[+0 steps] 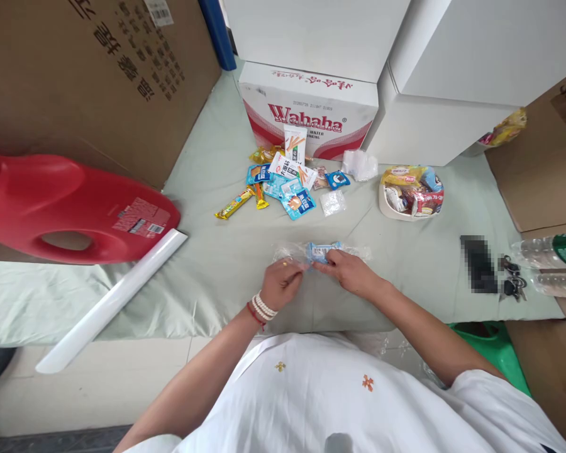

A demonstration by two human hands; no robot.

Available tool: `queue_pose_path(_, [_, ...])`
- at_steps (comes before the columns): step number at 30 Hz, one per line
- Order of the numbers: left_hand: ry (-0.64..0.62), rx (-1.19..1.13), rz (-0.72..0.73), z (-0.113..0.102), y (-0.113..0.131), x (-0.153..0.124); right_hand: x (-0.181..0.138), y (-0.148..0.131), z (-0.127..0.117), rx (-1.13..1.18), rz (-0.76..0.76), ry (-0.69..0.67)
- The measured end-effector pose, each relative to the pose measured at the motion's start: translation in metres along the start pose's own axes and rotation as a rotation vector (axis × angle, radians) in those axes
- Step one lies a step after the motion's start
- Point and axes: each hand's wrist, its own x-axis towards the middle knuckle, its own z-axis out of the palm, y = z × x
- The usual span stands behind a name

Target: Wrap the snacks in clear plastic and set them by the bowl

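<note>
Currently pinching clear bag (290, 253) around blue packet (319, 251), left hand (282, 284) and right hand (351, 272) close together, both clamped; likely needs light, steady grip.

A small blue packet (319, 251) lies at the middle of a crumpled clear bag (287, 253); the bag stretches sideways on the green sheet (217, 264). The left hand (282, 283) and right hand (351, 272) pinch it.

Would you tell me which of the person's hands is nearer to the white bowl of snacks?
Right. The right hand is left of the white bowl, closer to the body; the left hand is farther left; both pinch the clear bag.
</note>
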Motion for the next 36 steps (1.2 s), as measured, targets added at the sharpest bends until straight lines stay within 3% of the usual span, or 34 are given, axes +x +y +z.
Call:
queue_pose_path(3, [0.408, -0.084, -0.318, -0.021, -0.004, 0.009, 0.002, -0.002, 0.006, 0.002, 0.002, 0.004])
queue_pose_path(5, [0.556, 0.012, -0.441, -0.026, -0.004, 0.025, 0.003, -0.004, 0.005, -0.023, 0.018, -0.006])
queue_pose_path(7, [0.474, 0.173, -0.450, -0.026, -0.003, 0.040, 0.005, -0.005, 0.002, -0.023, 0.034, -0.009])
queue_pose_path(9, [0.256, 0.291, -0.420, -0.023, -0.002, 0.046, 0.006, -0.004, -0.002, 0.008, 0.039, -0.002])
queue_pose_path(12, [0.020, 0.241, -0.445, -0.023, 0.003, 0.040, 0.004, 0.000, -0.006, 0.055, 0.011, 0.009])
queue_pose_path(16, [0.006, -0.127, -0.580, -0.028, 0.019, 0.037, 0.001, 0.000, -0.008, 0.046, -0.027, -0.002])
queue_pose_path(20, [-0.013, -0.367, -0.578, -0.005, 0.040, 0.055, -0.005, -0.003, -0.009, 0.073, -0.047, 0.018])
queue_pose_path(23, [-0.064, -0.189, -0.434, 0.021, 0.047, 0.063, -0.015, -0.001, -0.010, 0.140, -0.098, 0.066])
queue_pose_path(26, [-0.153, 0.213, -0.201, 0.041, 0.053, 0.059, -0.026, 0.004, -0.009, 0.265, -0.130, 0.126])
queue_pose_path(28, [-0.226, 0.446, -0.104, 0.047, 0.059, 0.053, -0.030, 0.008, -0.007, 0.288, 0.006, 0.244])
queue_pose_path(31, [-0.288, 0.626, -0.036, 0.050, 0.065, 0.047, -0.030, 0.015, -0.001, 0.141, 0.380, 0.448])
queue_pose_path(33, [-0.301, 0.671, -0.023, 0.050, 0.066, 0.045, -0.028, 0.022, 0.003, 0.052, 0.512, 0.468])
queue_pose_path(36, [-0.306, 0.710, -0.010, 0.047, 0.065, 0.042, -0.025, 0.029, -0.003, 0.062, 0.529, 0.395])
